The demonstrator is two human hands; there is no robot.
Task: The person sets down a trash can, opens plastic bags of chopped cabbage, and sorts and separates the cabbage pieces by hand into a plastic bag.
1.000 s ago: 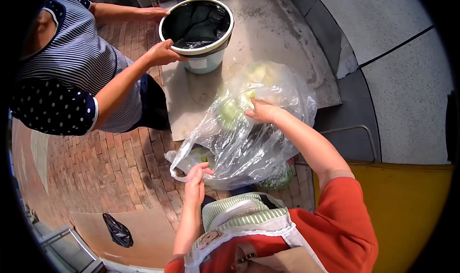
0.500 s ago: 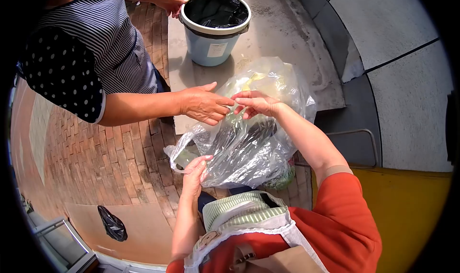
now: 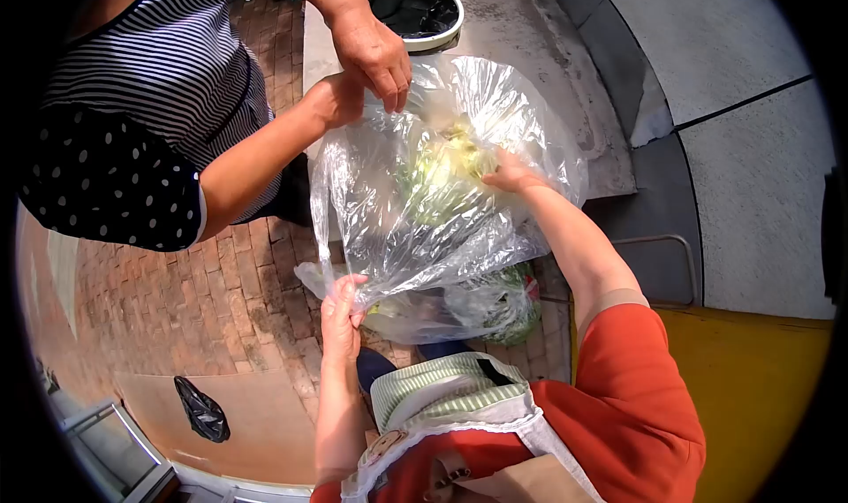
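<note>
A large clear plastic bag [image 3: 380, 229] is spread wide in front of me, with pale yellow-green leafy vegetables [image 3: 455, 154] showing through it. My left hand [image 3: 343, 313] is closed on the bag's near left edge, thumb up. At the bag's right side my right hand [image 3: 514, 173] has its fingers curled around gathered plastic beside the vegetables; the fingertips are partly hidden. A co-worker's two hands [image 3: 375, 61] are at the bag's far left edge, close together. Beneath it, another clear bag [image 3: 415, 316] with dark green leaves [image 3: 499, 304] hangs near my feet.
A bucket [image 3: 433, 39] lined with black plastic stands on the concrete slab [image 3: 565, 105] beyond the bag. The co-worker [image 3: 168, 88] stands at the left. A black plastic bag [image 3: 201, 409] lies on the ground at lower left. A metal bar [image 3: 680, 242] and yellow surface [image 3: 751, 388] are at the right.
The clear bag has been spread and raised, baring the lower bag. The co-worker's hand has left the bucket, and both their hands are at the bag. My right hand has moved right and slightly away.
</note>
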